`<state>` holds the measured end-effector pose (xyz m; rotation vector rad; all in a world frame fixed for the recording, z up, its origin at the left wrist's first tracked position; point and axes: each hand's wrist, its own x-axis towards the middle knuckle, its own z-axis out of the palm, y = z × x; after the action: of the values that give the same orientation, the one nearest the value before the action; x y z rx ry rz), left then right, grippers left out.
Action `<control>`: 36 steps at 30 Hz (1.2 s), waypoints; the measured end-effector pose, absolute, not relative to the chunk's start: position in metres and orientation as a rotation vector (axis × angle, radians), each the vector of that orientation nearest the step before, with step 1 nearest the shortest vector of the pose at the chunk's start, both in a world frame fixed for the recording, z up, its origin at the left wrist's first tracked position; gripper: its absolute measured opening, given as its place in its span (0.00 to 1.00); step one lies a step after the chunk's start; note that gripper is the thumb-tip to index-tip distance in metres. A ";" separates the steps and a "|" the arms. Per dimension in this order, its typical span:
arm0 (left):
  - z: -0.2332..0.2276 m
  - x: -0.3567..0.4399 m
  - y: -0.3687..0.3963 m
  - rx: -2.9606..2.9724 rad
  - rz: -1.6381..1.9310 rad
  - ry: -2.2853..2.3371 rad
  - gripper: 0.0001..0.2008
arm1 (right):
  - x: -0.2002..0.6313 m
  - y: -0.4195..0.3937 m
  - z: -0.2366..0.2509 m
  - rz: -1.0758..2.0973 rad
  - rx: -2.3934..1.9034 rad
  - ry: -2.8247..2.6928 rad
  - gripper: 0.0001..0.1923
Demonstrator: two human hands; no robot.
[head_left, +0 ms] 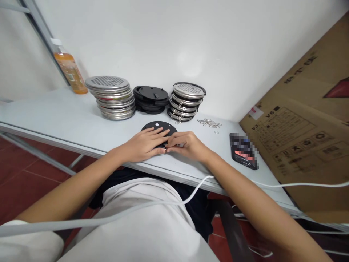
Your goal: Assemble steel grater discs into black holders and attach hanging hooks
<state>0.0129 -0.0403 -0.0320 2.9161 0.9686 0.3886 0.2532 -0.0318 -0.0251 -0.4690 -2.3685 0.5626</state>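
A pale table [68, 120] stands by a white wall. The black disc [158, 128] lies there, left hand [144, 145] flat on it, right hand [187, 145] pinching its near edge.

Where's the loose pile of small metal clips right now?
In the head view the metal clips lie on the table, right of centre, just right of the stack of assembled discs and beyond the right hand.
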 end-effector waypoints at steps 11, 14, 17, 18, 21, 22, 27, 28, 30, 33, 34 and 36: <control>-0.031 0.014 -0.040 2.867 0.405 0.984 0.28 | 0.254 -0.030 -0.025 0.699 -0.565 -2.295 0.09; -0.031 0.015 -0.041 2.864 0.396 0.992 0.28 | 0.253 -0.029 -0.025 0.725 -0.551 -2.286 0.09; -0.032 0.015 -0.041 2.857 0.400 0.999 0.28 | 0.252 -0.029 -0.024 0.729 -0.559 -2.292 0.09; -0.032 0.015 -0.041 2.855 0.401 1.003 0.28 | 0.252 -0.029 -0.023 0.724 -0.563 -2.305 0.08; -0.032 0.015 -0.042 2.858 0.399 1.011 0.28 | 0.250 -0.028 -0.022 0.692 -0.571 -2.344 0.08; -0.032 0.015 -0.042 2.861 0.397 1.013 0.28 | 0.250 -0.028 -0.022 0.676 -0.567 -2.355 0.08; -0.033 0.014 -0.042 2.886 0.406 1.004 0.28 | 0.254 -0.031 -0.023 0.484 -0.436 -2.434 0.08; -0.033 0.014 -0.042 2.889 0.408 1.001 0.28 | 0.255 -0.032 -0.023 0.419 -0.408 -2.454 0.08; -0.034 0.014 -0.041 2.892 0.413 0.994 0.28 | 0.256 -0.035 -0.023 0.297 -0.382 -2.493 0.09; -0.034 0.014 -0.041 2.897 0.426 0.980 0.28 | 0.257 -0.037 -0.021 0.225 -0.389 -2.526 0.10; -0.033 0.014 -0.042 2.898 0.426 0.980 0.28 | 0.256 -0.037 -0.020 0.240 -0.395 -2.526 0.10; -0.032 0.015 -0.042 2.892 0.419 0.984 0.27 | 0.256 -0.036 -0.020 0.290 -0.405 -2.516 0.10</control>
<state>0.0146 -0.0424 -0.0319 2.8924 0.9837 0.4193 0.2556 -0.0362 -0.0198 -0.4053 -2.5162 0.2905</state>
